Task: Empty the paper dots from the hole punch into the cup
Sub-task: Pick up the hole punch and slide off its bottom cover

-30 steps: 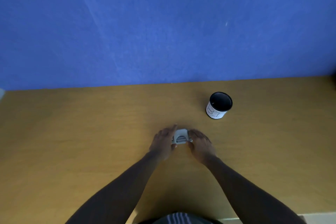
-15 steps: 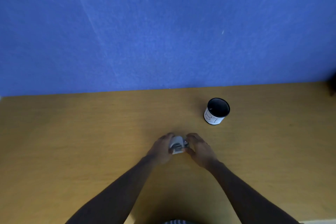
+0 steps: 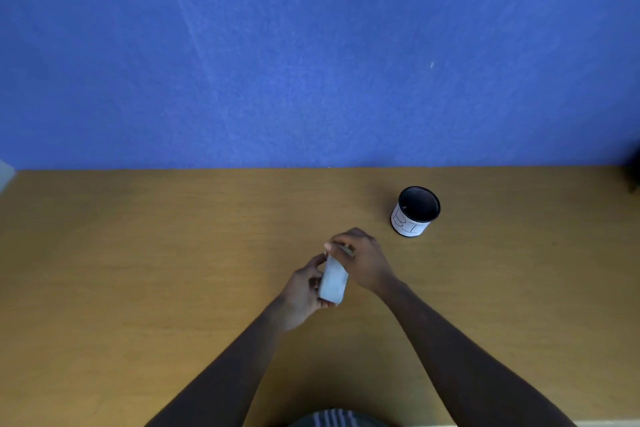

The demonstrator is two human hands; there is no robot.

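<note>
A small white hole punch (image 3: 333,281) is held just above the wooden table (image 3: 173,253), tipped up so its flat pale underside faces me. My left hand (image 3: 300,291) grips it from the left and below. My right hand (image 3: 363,262) holds its far upper end, fingers curled over the top. The cup (image 3: 415,212) is black with a white paper label and stands upright and open-mouthed to the right and farther back, about a hand's width from my right hand. No paper dots are visible.
A blue wall (image 3: 311,62) rises straight behind the table's far edge. A dark object (image 3: 634,170) shows at the right border. The table's near edge runs along the bottom right.
Both hands have lifted the hole punch off the table and turned it over, so its underside now faces up. The cup has not moved.
</note>
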